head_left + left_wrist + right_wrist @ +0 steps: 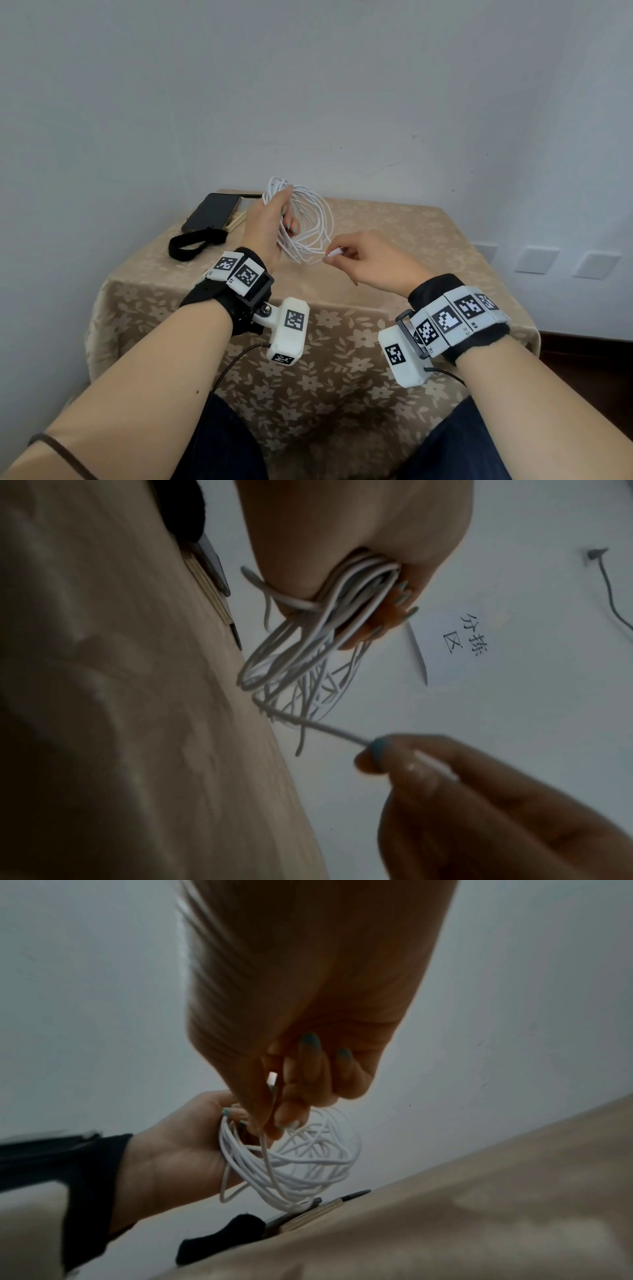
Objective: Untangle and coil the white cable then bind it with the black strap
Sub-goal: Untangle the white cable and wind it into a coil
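The white cable (310, 222) hangs in several loose loops above the table, gathered in my left hand (270, 219), whose fingers curl round the bundle (356, 599). My right hand (363, 257) pinches the cable's free end with its white plug (335, 253) just right of the loops. The right wrist view shows the plug (272, 1081) between thumb and fingers, with the coil (308, 1161) beyond. The black strap (195, 244) lies looped on the tablecloth to the left, apart from both hands.
A dark phone (212, 210) lies on a notebook (238, 216) at the table's far left corner, behind the strap. The small table (394, 226) has a beige floral cloth and stands against a white wall. My knees are under its near edge.
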